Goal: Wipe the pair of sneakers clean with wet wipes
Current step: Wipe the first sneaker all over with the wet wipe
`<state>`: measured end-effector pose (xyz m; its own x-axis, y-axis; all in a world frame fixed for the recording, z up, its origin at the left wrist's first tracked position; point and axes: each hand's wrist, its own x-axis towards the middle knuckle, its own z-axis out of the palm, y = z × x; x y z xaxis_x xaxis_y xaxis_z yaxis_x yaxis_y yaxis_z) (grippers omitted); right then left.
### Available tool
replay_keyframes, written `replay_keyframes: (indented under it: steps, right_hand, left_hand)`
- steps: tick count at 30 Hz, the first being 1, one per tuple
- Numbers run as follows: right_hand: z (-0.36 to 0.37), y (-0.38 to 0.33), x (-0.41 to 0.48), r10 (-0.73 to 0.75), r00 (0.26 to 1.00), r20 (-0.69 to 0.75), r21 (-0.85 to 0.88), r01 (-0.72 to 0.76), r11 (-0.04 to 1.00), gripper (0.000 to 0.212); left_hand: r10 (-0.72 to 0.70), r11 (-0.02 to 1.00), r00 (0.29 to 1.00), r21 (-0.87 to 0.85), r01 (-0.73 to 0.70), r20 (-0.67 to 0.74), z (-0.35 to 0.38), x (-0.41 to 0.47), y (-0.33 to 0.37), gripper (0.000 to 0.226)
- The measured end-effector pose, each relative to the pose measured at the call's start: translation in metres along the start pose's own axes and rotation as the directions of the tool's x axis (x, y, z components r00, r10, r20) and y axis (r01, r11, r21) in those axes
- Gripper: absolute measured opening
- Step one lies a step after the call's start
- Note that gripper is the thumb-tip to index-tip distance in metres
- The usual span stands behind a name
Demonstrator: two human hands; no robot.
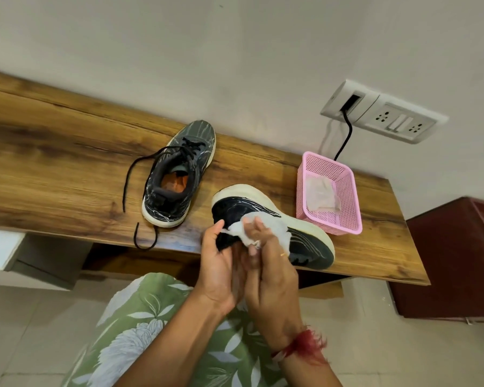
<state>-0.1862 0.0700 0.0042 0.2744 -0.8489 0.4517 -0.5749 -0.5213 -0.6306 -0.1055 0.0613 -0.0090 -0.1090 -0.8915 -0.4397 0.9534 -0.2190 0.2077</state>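
A dark grey sneaker with a white sole (310, 233) lies on its side at the front edge of the wooden shelf (53, 169). My left hand (218, 263) grips its collar from below. My right hand (271, 263) presses a crumpled white wet wipe (266, 227) against the sneaker's side. The second sneaker (176, 174) stands upright to the left, its black laces trailing over the shelf's edge.
A pink mesh basket (344, 196) holding a crumpled used wipe (320, 198) stands just right of the held sneaker. A wall socket panel (386, 110) with a black cable sits behind it. A dark red cabinet (453, 258) is at the right.
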Motion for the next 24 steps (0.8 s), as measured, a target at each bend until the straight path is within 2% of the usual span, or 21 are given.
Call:
replay_keyframes:
  steps: [3, 4, 7, 11, 15, 17, 19, 22, 24]
  right_hand:
    - [0.0, -0.004, -0.002, -0.136, 0.982, 0.134, -0.053, 0.144, 0.988, 0.039]
    - [-0.003, 0.001, 0.001, -0.143, 0.982, 0.125, -0.063, 0.152, 0.986, 0.038]
    - [-0.01, 0.006, 0.012, -0.052, 0.998, 0.029, -0.066, 0.054, 0.996, 0.036]
    - [-0.002, 0.002, 0.002, -0.158, 0.969, 0.188, -0.113, 0.181, 0.977, 0.042]
    - [-0.004, 0.001, 0.013, -0.073, 0.994, 0.085, -0.154, 0.086, 0.984, 0.038]
    - [0.0, -0.008, 0.012, -0.084, 0.987, 0.134, -0.188, 0.109, 0.976, 0.042]
    - [-0.006, -0.012, 0.015, -0.081, 0.979, 0.186, -0.168, 0.113, 0.979, 0.036]
    - [-0.019, -0.009, 0.029, -0.015, 0.995, 0.099, -0.167, 0.031, 0.985, 0.028]
    - [-0.017, -0.014, 0.03, -0.025, 0.996, 0.091, -0.182, 0.042, 0.982, 0.031]
  left_hand:
    - [-0.01, 1.0, 1.0, 0.005, 0.01, -0.008, 0.0, -0.002, 0.001, 0.057]
    - [-0.016, 1.0, 1.0, 0.012, 0.017, -0.012, 0.001, -0.003, 0.0, 0.057]
    - [0.008, 0.999, 1.0, 0.034, -0.008, -0.006, 0.005, -0.006, -0.002, 0.054]
    - [0.009, 0.999, 1.0, -0.033, -0.009, 0.006, 0.0, -0.002, -0.001, 0.055]
    - [0.024, 0.997, 1.0, 0.068, -0.025, 0.017, 0.006, -0.002, -0.003, 0.053]
    - [0.045, 0.997, 0.998, 0.055, -0.048, 0.045, 0.006, -0.002, -0.005, 0.053]
    - [0.06, 0.995, 0.997, 0.079, -0.065, 0.055, 0.005, -0.001, -0.006, 0.052]
    - [0.047, 0.967, 0.997, 0.246, -0.06, 0.058, 0.007, -0.003, -0.009, 0.049]
    - [0.044, 0.96, 0.996, 0.273, -0.064, 0.078, 0.008, -0.003, -0.01, 0.044]
